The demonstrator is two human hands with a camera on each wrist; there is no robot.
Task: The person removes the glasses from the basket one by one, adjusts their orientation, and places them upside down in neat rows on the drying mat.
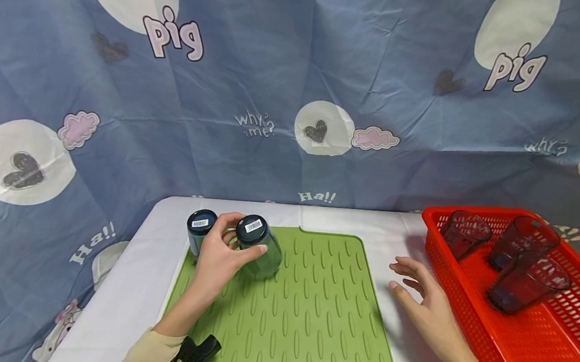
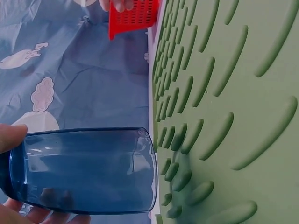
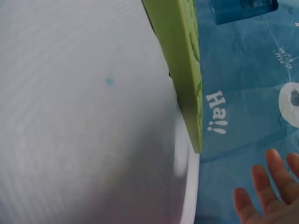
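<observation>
Grips an upturned, transparent blue tumbler (image 1: 265, 258) with the left hand (image 1: 220, 249), over a ridged green mat (image 1: 310, 319), beside a second upturned blue tumbler (image 1: 200, 223). Holds the right hand (image 1: 425, 305), with fingers parted, near a perforated red plastic basket (image 1: 457, 291). Shows, only from the head, three dark see-through tumblers (image 1: 524, 284) in the basket; shows, from the left wrist, the gripped rim (image 2: 153, 172) close to the mat, cannot tell if touching.

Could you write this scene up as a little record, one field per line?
Left hand: grips an upside-down tumbler near its base
Tumbler's rim: at the green mat; contact unclear
Left of it: second upside-down tumbler
Right hand: holds nothing, beside the red basket
In basket: three tumblers
Backdrop: blue printed cloth
</observation>
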